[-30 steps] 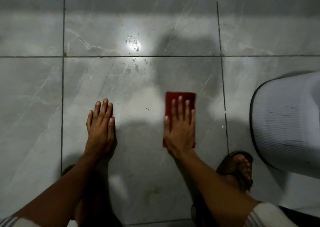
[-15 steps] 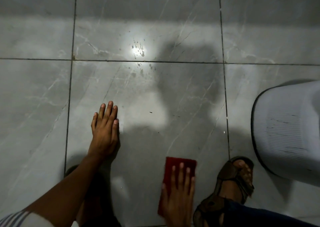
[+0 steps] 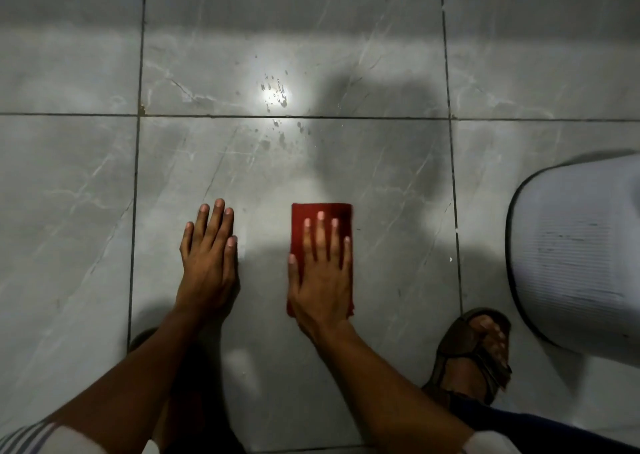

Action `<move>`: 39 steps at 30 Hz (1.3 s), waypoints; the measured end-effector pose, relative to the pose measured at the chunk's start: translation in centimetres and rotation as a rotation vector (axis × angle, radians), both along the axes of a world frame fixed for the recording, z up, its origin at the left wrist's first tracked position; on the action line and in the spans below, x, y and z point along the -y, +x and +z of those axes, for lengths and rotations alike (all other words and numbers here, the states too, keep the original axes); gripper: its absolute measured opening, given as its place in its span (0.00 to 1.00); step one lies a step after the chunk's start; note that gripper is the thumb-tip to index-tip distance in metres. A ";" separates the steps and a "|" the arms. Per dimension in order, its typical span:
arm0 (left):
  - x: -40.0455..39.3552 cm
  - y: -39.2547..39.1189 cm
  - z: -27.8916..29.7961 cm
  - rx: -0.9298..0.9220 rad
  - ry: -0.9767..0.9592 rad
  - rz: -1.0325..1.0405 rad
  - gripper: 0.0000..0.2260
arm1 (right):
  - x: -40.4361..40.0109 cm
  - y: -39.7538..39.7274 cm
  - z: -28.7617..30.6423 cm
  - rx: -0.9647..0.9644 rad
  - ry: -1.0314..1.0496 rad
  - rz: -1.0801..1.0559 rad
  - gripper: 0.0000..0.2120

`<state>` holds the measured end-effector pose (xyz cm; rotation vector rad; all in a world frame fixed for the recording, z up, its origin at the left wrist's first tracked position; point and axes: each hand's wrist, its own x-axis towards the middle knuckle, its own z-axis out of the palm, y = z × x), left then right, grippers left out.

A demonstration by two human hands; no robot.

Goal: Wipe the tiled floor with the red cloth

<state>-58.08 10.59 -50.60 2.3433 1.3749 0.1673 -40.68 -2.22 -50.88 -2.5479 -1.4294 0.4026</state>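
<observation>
A folded red cloth (image 3: 322, 212) lies flat on the grey marbled tiled floor (image 3: 381, 183) in the middle tile. My right hand (image 3: 322, 273) presses down on the cloth with fingers spread, covering its near half. My left hand (image 3: 209, 256) rests flat on the bare tile to the left of the cloth, fingers together, holding nothing. Dark droplets and spots (image 3: 277, 96) sit on the floor farther ahead, around a bright reflection by a grout line.
A white ribbed plastic object (image 3: 575, 245) stands at the right edge. My right foot in a brown sandal (image 3: 474, 353) is planted just in front of it. Grout lines cross the floor ahead and on both sides.
My right hand has pushed the red cloth forward again, away from me, after pulling it back close to my body. The left hand has stayed planted.
</observation>
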 end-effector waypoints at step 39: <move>-0.1 -0.3 -0.2 -0.024 -0.013 -0.039 0.27 | -8.7 2.3 2.3 -0.057 0.027 -0.035 0.32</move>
